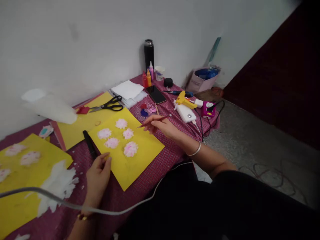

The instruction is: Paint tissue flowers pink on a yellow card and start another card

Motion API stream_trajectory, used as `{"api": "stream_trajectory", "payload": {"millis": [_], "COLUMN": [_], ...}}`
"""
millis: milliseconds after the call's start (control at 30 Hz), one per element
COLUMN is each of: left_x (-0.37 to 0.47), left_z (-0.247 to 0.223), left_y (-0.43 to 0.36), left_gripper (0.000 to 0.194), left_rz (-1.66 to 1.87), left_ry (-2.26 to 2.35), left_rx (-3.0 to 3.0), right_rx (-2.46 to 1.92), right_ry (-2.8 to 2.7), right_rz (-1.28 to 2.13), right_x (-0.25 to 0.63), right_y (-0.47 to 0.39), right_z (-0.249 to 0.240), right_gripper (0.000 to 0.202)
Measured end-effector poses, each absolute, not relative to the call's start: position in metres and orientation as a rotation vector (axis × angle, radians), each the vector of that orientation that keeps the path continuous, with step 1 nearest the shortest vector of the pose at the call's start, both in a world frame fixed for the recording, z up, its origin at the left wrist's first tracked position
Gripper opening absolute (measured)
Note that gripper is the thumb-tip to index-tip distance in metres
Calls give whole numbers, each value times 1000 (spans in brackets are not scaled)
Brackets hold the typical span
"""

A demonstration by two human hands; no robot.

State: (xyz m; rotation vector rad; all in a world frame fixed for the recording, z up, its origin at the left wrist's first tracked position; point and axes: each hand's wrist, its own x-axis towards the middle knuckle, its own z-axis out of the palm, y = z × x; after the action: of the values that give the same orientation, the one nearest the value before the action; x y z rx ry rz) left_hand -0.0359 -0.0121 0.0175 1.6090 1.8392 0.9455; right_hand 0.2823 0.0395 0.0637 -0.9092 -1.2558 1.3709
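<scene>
A dark red pencil (160, 119) is held in my right hand (160, 125), pinched between thumb and fingers. Its point reaches left over a yellow sheet of paper (147, 151). Several pink-and-white ruffled paper flowers (130, 149) lie on that sheet, below and left of the pencil tip. At the sheet's left edge is my left hand (98, 173), its thumb and curled fingers closed on the paper's border. A black marker-like stick (89, 144) lies just beyond those fingers.
Black scissors (110, 106) rest on more yellow paper behind. A phone (155, 94), paint bottles (149, 78) and a black flask (149, 55) stand farther back. A yellow glue gun (185, 99) sits on a white power bank (186, 113). A white cable (120, 212) crosses the foreground.
</scene>
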Motion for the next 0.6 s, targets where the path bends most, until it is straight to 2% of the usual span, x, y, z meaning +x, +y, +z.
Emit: {"api": "stream_trajectory", "payload": {"millis": [33, 100, 300, 500, 600], "left_x": [-34, -24, 61, 109, 113], "left_z": [27, 46, 63, 51, 40], "left_y": [-16, -26, -54, -43, -42], "left_gripper": [43, 43, 25, 38, 39], "left_rz": [919, 652, 147, 46, 33], "left_ry": [1912, 2092, 1355, 1194, 1188], "left_rx": [1661, 2072, 2669, 2827, 2929], "right_rx": [-925, -959, -1079, -1146, -1137], "right_ry": [-1249, -1192, -1011, -1100, -1225], "right_rz": [1388, 1442, 1701, 1741, 1568], "right_x": [283, 284, 284, 276, 271], "right_y": [38, 36, 39, 42, 41], "right_z": [61, 54, 37, 31, 24], "right_gripper": [18, 18, 25, 37, 25]}}
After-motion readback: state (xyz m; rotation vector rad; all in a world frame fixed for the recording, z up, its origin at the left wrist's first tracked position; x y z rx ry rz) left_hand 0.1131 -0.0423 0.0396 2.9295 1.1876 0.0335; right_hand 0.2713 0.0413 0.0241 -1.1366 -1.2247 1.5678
